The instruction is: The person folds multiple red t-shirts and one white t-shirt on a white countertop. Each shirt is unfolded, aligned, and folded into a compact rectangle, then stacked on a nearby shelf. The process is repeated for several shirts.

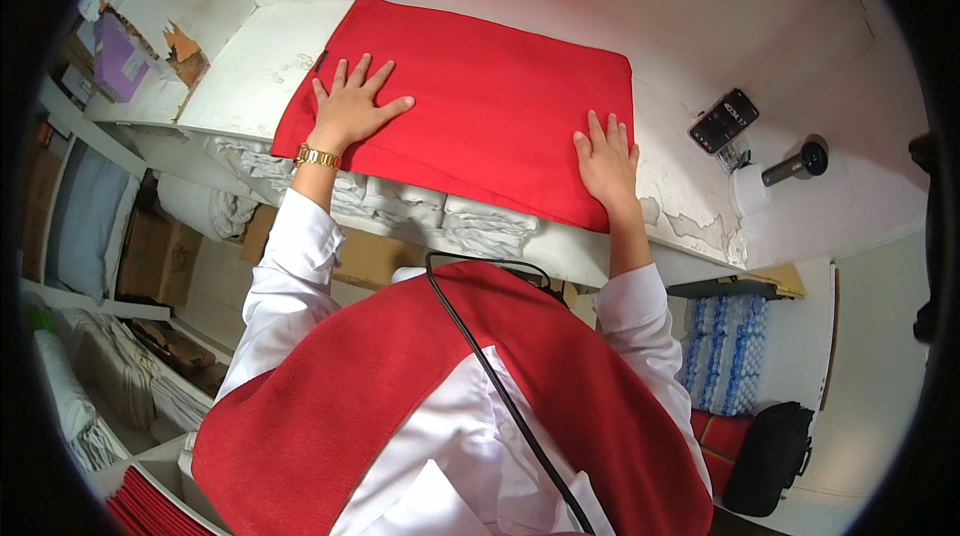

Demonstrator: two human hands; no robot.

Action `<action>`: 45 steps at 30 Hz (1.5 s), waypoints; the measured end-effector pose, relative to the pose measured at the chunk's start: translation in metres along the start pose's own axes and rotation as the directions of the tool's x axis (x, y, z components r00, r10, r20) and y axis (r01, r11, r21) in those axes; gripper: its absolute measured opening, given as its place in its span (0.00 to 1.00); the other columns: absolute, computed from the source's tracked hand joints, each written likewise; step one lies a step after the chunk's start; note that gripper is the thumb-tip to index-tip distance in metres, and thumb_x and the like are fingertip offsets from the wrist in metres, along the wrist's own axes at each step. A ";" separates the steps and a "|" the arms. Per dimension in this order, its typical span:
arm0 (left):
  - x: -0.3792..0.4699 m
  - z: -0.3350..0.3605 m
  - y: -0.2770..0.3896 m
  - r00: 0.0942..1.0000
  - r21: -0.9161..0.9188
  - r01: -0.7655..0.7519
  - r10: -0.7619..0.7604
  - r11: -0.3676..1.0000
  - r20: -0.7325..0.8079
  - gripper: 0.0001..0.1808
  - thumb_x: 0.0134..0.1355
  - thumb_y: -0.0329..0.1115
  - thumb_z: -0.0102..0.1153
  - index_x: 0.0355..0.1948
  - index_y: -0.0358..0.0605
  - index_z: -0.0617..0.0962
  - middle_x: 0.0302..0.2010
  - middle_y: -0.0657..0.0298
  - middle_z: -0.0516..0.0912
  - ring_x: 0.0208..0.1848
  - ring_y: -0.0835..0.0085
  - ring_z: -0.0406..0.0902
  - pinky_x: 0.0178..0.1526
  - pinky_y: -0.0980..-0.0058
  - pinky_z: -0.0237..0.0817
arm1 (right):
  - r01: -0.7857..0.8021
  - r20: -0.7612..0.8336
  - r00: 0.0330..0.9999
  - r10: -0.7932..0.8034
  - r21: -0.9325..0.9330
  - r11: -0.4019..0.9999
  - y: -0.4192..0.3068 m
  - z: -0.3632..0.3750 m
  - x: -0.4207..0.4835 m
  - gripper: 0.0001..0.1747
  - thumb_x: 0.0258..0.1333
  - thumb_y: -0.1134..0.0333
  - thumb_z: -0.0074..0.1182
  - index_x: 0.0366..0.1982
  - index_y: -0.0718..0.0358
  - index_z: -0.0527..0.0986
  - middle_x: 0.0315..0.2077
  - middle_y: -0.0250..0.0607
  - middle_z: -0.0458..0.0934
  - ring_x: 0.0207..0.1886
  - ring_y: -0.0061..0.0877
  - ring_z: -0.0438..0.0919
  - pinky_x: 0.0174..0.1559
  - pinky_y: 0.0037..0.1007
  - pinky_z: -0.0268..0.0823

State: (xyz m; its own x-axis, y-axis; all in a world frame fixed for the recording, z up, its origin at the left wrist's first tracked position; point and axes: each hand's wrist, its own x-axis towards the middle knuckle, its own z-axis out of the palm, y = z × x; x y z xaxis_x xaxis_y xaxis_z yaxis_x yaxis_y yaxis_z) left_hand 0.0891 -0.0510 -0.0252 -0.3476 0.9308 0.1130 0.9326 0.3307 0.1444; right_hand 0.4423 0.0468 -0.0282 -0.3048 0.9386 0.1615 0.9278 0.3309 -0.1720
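Note:
A folded red cloth [495, 93] lies flat across the white shelf top [232, 78], its near edge overhanging the front. My left hand [352, 104] rests palm down on the cloth's left part, fingers spread, with a gold watch band at the wrist. On the cloth's right end lies my right hand [606, 164], also flat, its fingers slightly apart. Neither hand grips anything. A small dark tag [322, 61] shows at the cloth's left edge. Beneath the overhang, folded white cloths [484, 221] sit in a row, partly hidden.
A phone [724, 121] and a dark cylindrical device on a white base [750, 189] stand at the right. Shelves on the left hold a purple box [118, 59] and a grey pillow [90, 213]. Packed water bottles [724, 352] and a black bag [769, 457] are lower right. A black cable [480, 356] crosses my chest.

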 end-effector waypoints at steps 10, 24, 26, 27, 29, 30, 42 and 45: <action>0.036 -0.040 0.037 0.984 0.061 -0.093 0.082 0.994 0.161 0.34 0.61 0.59 0.46 0.65 0.54 0.65 0.71 0.61 0.53 0.73 0.58 0.43 0.65 0.34 0.35 | 0.051 0.251 0.968 -0.009 -0.161 0.986 -0.040 -0.049 0.027 0.31 0.63 0.49 0.39 0.64 0.56 0.60 0.66 0.50 0.52 0.70 0.43 0.49 0.63 0.56 0.48; 0.097 0.010 0.032 0.998 -0.018 -0.052 0.052 0.998 0.036 0.36 0.61 0.66 0.33 0.69 0.68 0.57 0.73 0.67 0.48 0.74 0.65 0.41 0.70 0.47 0.30 | -0.003 0.037 0.999 0.002 0.016 1.000 -0.039 0.020 0.117 0.32 0.64 0.42 0.31 0.66 0.45 0.56 0.68 0.42 0.49 0.72 0.36 0.45 0.68 0.50 0.40; 0.107 0.010 0.019 1.000 -0.014 0.005 -0.005 1.000 0.008 0.37 0.60 0.67 0.34 0.69 0.67 0.57 0.73 0.67 0.48 0.74 0.65 0.41 0.71 0.50 0.31 | -0.047 0.014 0.999 0.047 0.012 0.999 -0.012 0.016 0.118 0.33 0.63 0.42 0.31 0.66 0.46 0.56 0.68 0.42 0.49 0.72 0.37 0.46 0.68 0.49 0.40; 0.110 0.011 0.015 1.000 -0.007 0.024 -0.024 1.000 -0.001 0.38 0.60 0.67 0.34 0.69 0.67 0.56 0.73 0.67 0.48 0.74 0.65 0.41 0.71 0.51 0.32 | -0.097 0.014 0.995 0.097 -0.004 0.995 -0.005 0.018 0.119 0.33 0.63 0.42 0.31 0.66 0.46 0.56 0.68 0.42 0.49 0.71 0.37 0.46 0.68 0.49 0.40; 0.114 0.016 0.010 0.999 0.002 0.042 -0.042 0.999 -0.010 0.39 0.60 0.68 0.34 0.69 0.66 0.56 0.73 0.66 0.48 0.74 0.64 0.41 0.72 0.53 0.32 | -0.075 -0.001 0.997 0.075 0.027 0.997 0.001 0.022 0.122 0.33 0.63 0.43 0.33 0.66 0.48 0.57 0.68 0.44 0.48 0.72 0.38 0.46 0.68 0.49 0.40; 0.115 0.017 0.009 0.999 0.001 0.043 -0.043 0.999 -0.013 0.39 0.60 0.67 0.34 0.69 0.66 0.56 0.73 0.66 0.48 0.74 0.64 0.42 0.72 0.54 0.33 | -0.067 -0.005 0.998 0.068 0.039 0.997 0.001 0.024 0.123 0.33 0.63 0.44 0.35 0.66 0.49 0.57 0.68 0.45 0.48 0.72 0.38 0.46 0.68 0.49 0.40; 0.069 -0.007 0.059 0.993 0.039 -0.041 0.036 0.998 0.110 0.33 0.65 0.63 0.28 0.67 0.63 0.61 0.72 0.62 0.50 0.74 0.54 0.38 0.63 0.29 0.25 | -0.280 0.080 0.960 0.269 0.319 0.905 0.072 -0.035 0.004 0.33 0.51 0.51 0.57 0.45 0.77 0.72 0.38 0.64 0.78 0.42 0.49 0.78 0.48 0.38 0.69; 0.046 -0.015 0.055 0.974 0.034 -0.110 0.101 0.993 0.202 0.33 0.65 0.64 0.27 0.69 0.69 0.56 0.73 0.64 0.46 0.74 0.54 0.34 0.63 0.28 0.23 | -0.255 0.168 0.963 0.209 0.341 0.905 0.061 -0.035 -0.006 0.32 0.50 0.52 0.60 0.42 0.77 0.72 0.35 0.61 0.79 0.38 0.44 0.80 0.45 0.36 0.70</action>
State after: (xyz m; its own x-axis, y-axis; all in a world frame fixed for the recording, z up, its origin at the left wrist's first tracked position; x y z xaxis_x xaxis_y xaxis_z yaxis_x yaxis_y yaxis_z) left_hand 0.1233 0.0082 0.0023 -0.2247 0.9716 -0.0735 0.9680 0.2313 0.0972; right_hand 0.5082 0.0576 -0.0060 -0.1359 0.9898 -0.0431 0.8441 0.0929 -0.5281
